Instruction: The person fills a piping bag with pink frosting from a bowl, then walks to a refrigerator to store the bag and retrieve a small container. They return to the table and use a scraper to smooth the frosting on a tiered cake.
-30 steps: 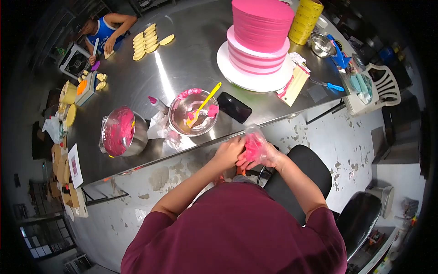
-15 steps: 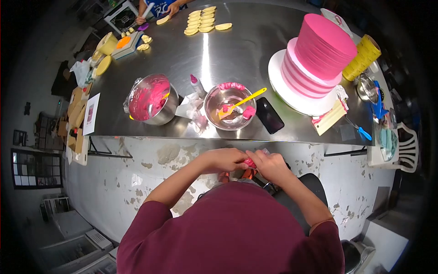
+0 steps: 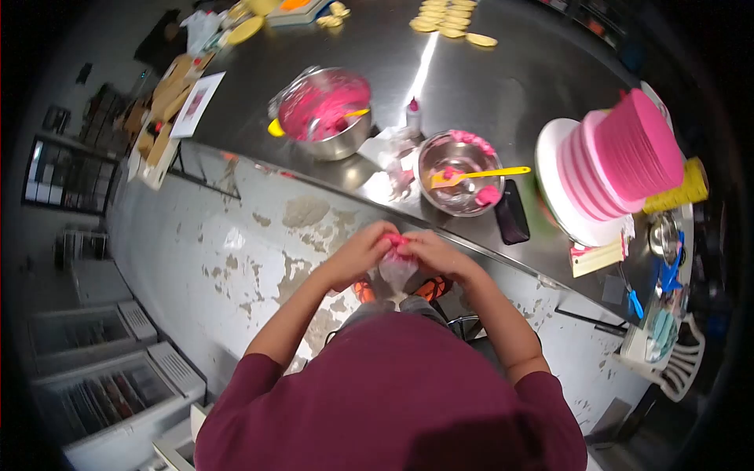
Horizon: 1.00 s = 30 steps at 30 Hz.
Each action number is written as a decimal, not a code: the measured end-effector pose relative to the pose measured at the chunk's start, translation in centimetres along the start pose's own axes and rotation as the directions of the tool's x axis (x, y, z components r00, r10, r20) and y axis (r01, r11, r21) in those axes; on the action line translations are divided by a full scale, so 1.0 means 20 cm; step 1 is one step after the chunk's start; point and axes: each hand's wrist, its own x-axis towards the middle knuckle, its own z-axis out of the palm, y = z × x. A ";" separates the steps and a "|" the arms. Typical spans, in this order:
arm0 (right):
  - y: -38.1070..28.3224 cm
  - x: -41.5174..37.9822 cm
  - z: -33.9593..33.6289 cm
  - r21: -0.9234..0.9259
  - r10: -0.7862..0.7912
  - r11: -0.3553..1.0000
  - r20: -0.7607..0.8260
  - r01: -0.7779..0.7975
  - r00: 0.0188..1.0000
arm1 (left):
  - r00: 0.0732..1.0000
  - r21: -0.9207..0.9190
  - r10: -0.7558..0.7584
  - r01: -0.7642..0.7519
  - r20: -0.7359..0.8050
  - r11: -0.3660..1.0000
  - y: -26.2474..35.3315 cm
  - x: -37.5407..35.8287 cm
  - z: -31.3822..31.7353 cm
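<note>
Between my hands, just in front of the table edge, is a clear piping bag [image 3: 398, 273] with pink cream at its upper part. My left hand [image 3: 361, 255] pinches it from the left, and my right hand [image 3: 440, 254] grips it from the right. The loose, clear end hangs down toward my shoes. Closest on the table is a steel bowl [image 3: 465, 206] with pink cream smears, and a yellow spatula [image 3: 479, 175] lies across it. My fingers partly hide the pink part of the bag.
A steel mixing bowl [image 3: 334, 147] with pink cream stands left, near a small piping bottle [image 3: 413, 118]. A phone [image 3: 513, 216] lies beside the smaller bowl. A tall pink cake [image 3: 640, 145] stands right, near a bench scraper [image 3: 597, 257]. Pale dough pieces [image 3: 452, 17] lie at the back.
My view has turned, so the table now slants down to the right. The bag has come up between my hands, its clear end now hanging visible. The co-worker has left the view.
</note>
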 end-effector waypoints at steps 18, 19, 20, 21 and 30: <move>0.06 1.27 1.78 -0.043 0.213 0.977 0.083 -0.210 0.974 | 0.863 -0.946 -0.419 -0.175 -0.281 0.274 -1.00 -1.46 -1.00; 0.05 1.33 1.89 -0.039 0.208 0.978 0.086 -0.206 0.974 | 0.836 -0.949 -0.457 -0.226 -0.305 0.221 -1.06 -1.55 -1.05; 0.04 1.38 1.99 -0.031 0.204 0.979 0.072 -0.203 0.976 | 0.814 -0.948 -0.486 -0.268 -0.317 0.170 -1.11 -1.63 -1.10; 0.07 1.45 2.11 -0.084 0.116 0.989 -0.018 -0.118 0.993 | 0.804 -0.948 -0.504 -0.295 -0.316 0.122 -1.15 -1.67 -1.14; 0.39 1.97 2.72 -0.465 -0.180 0.855 0.147 0.229 0.973 | 0.679 -0.890 -0.620 -0.452 -0.392 0.068 -1.69 -2.11 -1.35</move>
